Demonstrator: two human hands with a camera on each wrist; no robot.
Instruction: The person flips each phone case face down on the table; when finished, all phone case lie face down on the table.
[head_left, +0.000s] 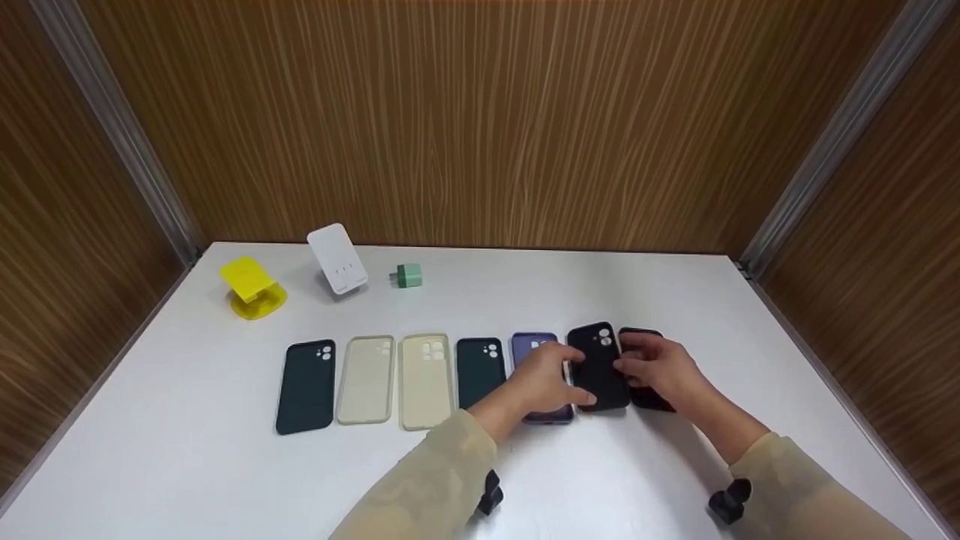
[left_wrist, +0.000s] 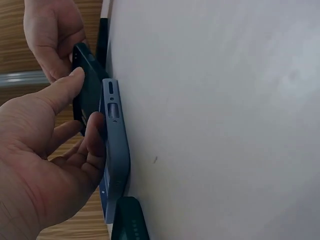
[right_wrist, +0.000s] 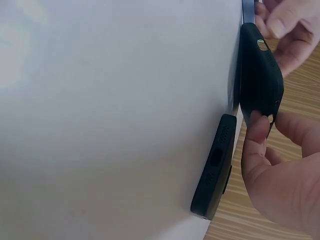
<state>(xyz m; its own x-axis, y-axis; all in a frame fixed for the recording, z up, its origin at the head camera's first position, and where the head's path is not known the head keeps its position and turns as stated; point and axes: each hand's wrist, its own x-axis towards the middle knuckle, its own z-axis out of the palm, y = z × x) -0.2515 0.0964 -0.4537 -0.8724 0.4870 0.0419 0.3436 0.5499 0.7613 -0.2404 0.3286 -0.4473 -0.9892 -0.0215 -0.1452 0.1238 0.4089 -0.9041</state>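
Observation:
A black phone case (head_left: 600, 367) is lifted at a slight tilt near the right end of a row of phone cases. My left hand (head_left: 544, 379) grips its left side, thumb at the lower edge and index finger higher up. From the other side, my right hand (head_left: 660, 364) pinches the right edge, as the right wrist view also shows on the dark case (right_wrist: 260, 75). Under my left hand lies a purple phone case (left_wrist: 117, 145), partly covered. Another dark phone case (head_left: 651, 401) sits beneath my right hand, mostly hidden by it.
Further left in the row lie a dark green case (head_left: 480, 371), a cream case (head_left: 426, 390), a translucent pale case (head_left: 366, 382) and another dark green case (head_left: 306, 390). Behind them stand a yellow phone stand (head_left: 251, 285), a white stand (head_left: 337, 259) and a green plug adapter (head_left: 409, 275).

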